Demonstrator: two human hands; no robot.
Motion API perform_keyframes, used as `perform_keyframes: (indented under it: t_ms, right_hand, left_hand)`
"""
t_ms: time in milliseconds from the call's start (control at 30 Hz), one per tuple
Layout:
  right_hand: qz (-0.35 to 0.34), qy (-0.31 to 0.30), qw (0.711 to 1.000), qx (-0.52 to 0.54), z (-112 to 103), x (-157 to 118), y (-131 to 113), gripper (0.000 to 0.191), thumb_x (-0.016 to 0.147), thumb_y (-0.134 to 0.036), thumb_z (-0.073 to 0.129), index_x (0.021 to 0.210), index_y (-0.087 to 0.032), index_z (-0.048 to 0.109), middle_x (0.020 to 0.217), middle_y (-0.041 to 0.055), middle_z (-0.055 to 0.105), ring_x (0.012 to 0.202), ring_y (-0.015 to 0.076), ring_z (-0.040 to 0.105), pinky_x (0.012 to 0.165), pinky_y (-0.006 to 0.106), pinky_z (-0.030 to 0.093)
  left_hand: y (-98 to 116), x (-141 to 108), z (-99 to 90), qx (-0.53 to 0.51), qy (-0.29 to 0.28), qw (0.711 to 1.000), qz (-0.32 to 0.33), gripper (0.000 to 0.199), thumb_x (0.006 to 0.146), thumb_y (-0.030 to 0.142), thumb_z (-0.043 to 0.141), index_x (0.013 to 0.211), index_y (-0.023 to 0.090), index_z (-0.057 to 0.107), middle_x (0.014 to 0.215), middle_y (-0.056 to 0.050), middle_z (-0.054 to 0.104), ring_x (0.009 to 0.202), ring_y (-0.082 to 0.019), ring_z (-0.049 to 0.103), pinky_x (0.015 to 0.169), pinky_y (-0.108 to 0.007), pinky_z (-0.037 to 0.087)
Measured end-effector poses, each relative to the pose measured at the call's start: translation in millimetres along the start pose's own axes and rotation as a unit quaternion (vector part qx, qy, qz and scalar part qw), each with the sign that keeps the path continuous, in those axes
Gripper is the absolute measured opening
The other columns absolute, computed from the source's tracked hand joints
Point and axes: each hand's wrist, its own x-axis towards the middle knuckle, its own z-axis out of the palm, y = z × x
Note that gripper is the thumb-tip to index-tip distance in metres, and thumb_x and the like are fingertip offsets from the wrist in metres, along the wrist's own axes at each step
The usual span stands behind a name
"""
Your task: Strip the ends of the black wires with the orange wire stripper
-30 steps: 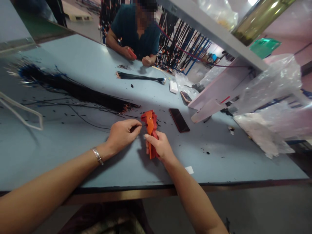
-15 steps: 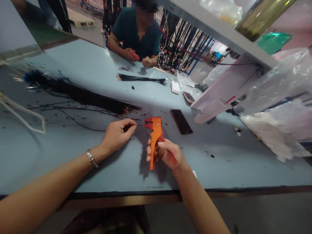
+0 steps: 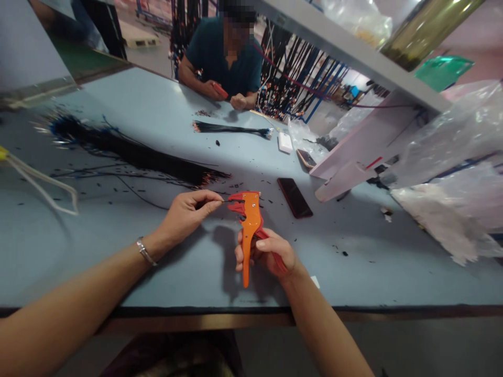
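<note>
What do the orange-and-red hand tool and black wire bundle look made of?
The hand tool looks like painted metal or hard plastic: smooth, evenly coloured, with small bright fasteners. The wire bundle seems plastic- or rubber-sheathed, dark black; copper-coloured tips suggest bare copper.

No word, no number, no brand came up readable! The closest thing was a faint, dark row of tiny marks (image 3: 253, 301) just inside the near edge of the flat, blue-grey surface (image 3: 176, 283), and even that stood too blurred and small to make out as lettering.
</note>
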Motion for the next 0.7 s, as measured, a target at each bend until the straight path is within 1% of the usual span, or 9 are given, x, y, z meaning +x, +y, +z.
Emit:
perform_keyframes:
  t_ms: [167, 300, 433, 533, 700]
  right_hand:
    - [0.003, -0.004, 1.0, -0.014, -0.6, 0.5, 2.2, 0.037, 0.074, -0.033, 0.064, 0.102, -0.009, 0.058, 0.08, 0.0102, 0.07, 0.067, 0.0219, 0.071, 0.054, 0.023, 0.042]
    - [-0.001, -0.01, 1.0, -0.015, 1.0, 0.9, 1.4, 0.035, 0.074, -0.031, 0.065, 0.102, -0.01, 0.059, 0.08, 0.009, 0.071, 0.066, 0.0217, 0.071, 0.057, 0.027, 0.05]
    - [-0.006, -0.006, 1.0, -0.03, 2.6, 1.4, 2.0, 0.035, 0.075, -0.031, 0.069, 0.102, -0.01, 0.061, 0.081, 0.0086, 0.071, 0.068, 0.0215, 0.071, 0.064, 0.031, 0.054]
    - [-0.006, -0.002, 0.999, -0.037, 2.3, 1.8, 3.7, 0.036, 0.075, -0.032, 0.072, 0.102, -0.011, 0.06, 0.084, 0.0083, 0.07, 0.071, 0.0214, 0.071, 0.066, 0.032, 0.056]
    - [-0.006, 0.003, 0.999, -0.05, 1.2, 2.2, 5.0, 0.038, 0.075, -0.033, 0.076, 0.1, -0.011, 0.059, 0.083, 0.008, 0.069, 0.071, 0.0209, 0.07, 0.065, 0.032, 0.056]
  left_hand:
    - [-1.4, -1.4, 0.4, -0.007, 0.005, 1.0, -0.005, 0.019, 0.077, 0.035, 0.066, 0.08, 0.016, 0.072, 0.078, -0.003, 0.072, 0.073, -0.016, 0.06, 0.072, -0.026, 0.047]
    - [-1.8, -1.5, 2.1, -0.003, -0.001, 1.0, -0.002, 0.02, 0.078, 0.035, 0.065, 0.08, 0.016, 0.072, 0.081, -0.004, 0.073, 0.078, -0.018, 0.062, 0.075, -0.026, 0.048]
    - [-2.1, -1.7, 2.9, 0.009, -0.004, 1.0, -0.005, 0.021, 0.079, 0.035, 0.063, 0.08, 0.016, 0.071, 0.077, -0.003, 0.071, 0.074, -0.017, 0.061, 0.072, -0.026, 0.048]
    - [-2.2, -2.4, 2.8, 0.014, -0.006, 1.0, -0.005, 0.021, 0.079, 0.035, 0.063, 0.079, 0.016, 0.071, 0.075, -0.002, 0.07, 0.071, -0.016, 0.06, 0.071, -0.025, 0.047]
    - [-2.2, -3.0, 2.8, 0.014, -0.005, 1.0, -0.007, 0.022, 0.079, 0.038, 0.062, 0.08, 0.017, 0.069, 0.075, -0.002, 0.069, 0.072, -0.016, 0.059, 0.07, -0.025, 0.047]
